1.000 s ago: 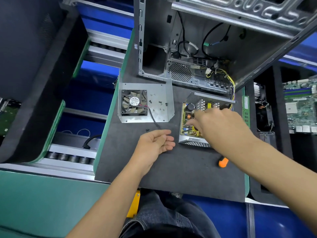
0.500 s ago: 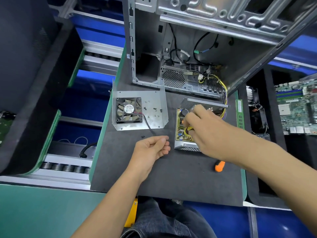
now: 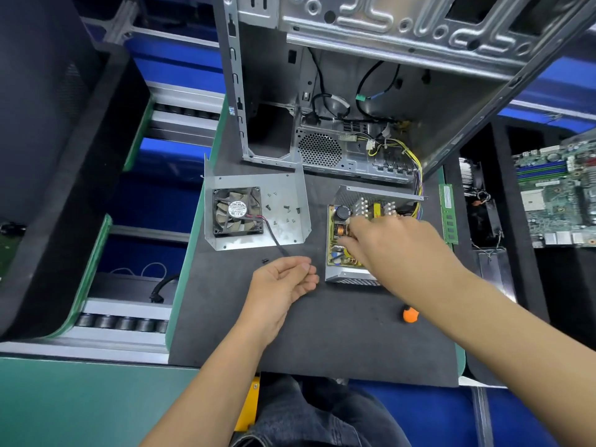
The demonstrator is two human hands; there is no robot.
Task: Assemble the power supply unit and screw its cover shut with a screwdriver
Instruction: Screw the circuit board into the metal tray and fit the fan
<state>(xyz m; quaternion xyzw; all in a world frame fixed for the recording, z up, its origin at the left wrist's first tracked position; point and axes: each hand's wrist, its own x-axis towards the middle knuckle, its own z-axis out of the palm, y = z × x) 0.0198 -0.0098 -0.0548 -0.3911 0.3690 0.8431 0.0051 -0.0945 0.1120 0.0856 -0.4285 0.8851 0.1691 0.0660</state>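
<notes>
Our right hand point(image 3: 387, 246) reaches into the open power supply point(image 3: 351, 240), fingers' grip hidden, while the cover point(image 3: 283, 188) lies left, nearer our loosely curled, empty left hand point(image 3: 283, 282).

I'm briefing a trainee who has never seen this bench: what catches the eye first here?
Mid-mat, the right hand reaches into the open power supply unit and its yellow circuit board. To its left lies the cover with a black fan and loose screws; the empty computer case looms behind.
</notes>
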